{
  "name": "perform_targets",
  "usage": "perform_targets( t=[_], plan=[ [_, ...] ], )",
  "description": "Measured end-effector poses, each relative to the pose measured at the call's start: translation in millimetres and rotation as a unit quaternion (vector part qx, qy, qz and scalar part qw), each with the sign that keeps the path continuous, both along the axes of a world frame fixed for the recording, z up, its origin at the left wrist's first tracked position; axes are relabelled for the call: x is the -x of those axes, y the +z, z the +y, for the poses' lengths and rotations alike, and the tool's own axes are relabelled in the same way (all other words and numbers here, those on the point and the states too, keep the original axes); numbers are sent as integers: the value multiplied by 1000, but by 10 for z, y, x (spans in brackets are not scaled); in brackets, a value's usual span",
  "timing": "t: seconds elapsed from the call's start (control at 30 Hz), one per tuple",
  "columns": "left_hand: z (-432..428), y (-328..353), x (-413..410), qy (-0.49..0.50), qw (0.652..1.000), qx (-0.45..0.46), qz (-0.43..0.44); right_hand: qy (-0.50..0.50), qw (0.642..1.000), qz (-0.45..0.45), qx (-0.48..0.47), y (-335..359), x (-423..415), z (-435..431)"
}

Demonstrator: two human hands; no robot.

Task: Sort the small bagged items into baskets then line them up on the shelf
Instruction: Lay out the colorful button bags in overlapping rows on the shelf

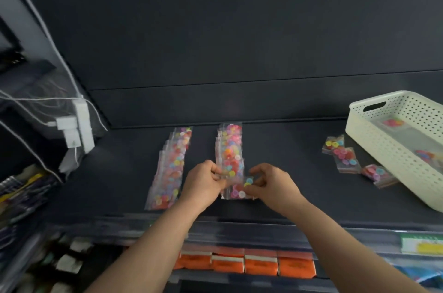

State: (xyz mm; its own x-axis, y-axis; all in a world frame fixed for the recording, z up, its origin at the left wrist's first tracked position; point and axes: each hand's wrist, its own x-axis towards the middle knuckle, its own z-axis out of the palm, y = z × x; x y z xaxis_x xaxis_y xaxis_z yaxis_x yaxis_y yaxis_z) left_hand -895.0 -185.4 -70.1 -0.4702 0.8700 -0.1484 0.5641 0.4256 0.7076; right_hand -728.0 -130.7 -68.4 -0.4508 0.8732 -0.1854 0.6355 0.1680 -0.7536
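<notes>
On the dark shelf [299, 197], left hand [203, 185] and right hand [272, 185] pinch one clear bag of buttons [236, 193], shelf-edge label [422, 244] unreadable

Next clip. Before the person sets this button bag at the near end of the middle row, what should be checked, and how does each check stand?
1. Left hand grips the near bag: ok.
2. Right hand pinches it too: ok.
3. Middle row straight and apart from the left row: ok.
4. One bag or several between the fingers: cannot tell.
5. Loose bags beside the basket lined up: not ok.
6. Basket emptied: not ok, bags lie inside.
</notes>
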Motion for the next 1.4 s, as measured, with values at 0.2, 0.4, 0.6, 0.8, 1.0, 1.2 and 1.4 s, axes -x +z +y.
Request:
perform_targets(
  t=[0.2, 0.4, 0.6, 0.8, 1.0, 1.2, 1.4],
  plan=[
    [-48, 14, 104, 8, 998, 3, 59, -29, 999, -10, -29, -25, 220, -78],
    [40, -26, 145, -14, 990, 26, 134, -58, 994, -59, -78, -78, 346, -66],
    [90, -21, 168, -31, 988, -10, 152, -49, 982, -110, -145, -75, 332, -60],
    [310, 45, -63, -92, 985, -19, 146, -36, 941, -215, -258, -44, 11, 61],
    [668, 103, -653, -173, 969, 2, 176, -85, 907, -296, -286, -18, -627, 208],
    [1167, 121, -1377, -210, 966, 20, 147, -135, 889, -329, -289, 17, -1282, 338],
    [1666, 51, -1831, -172, 975, 26, 141, -88, 902, -317, -278, -52, -1589, 485]
  ],
)
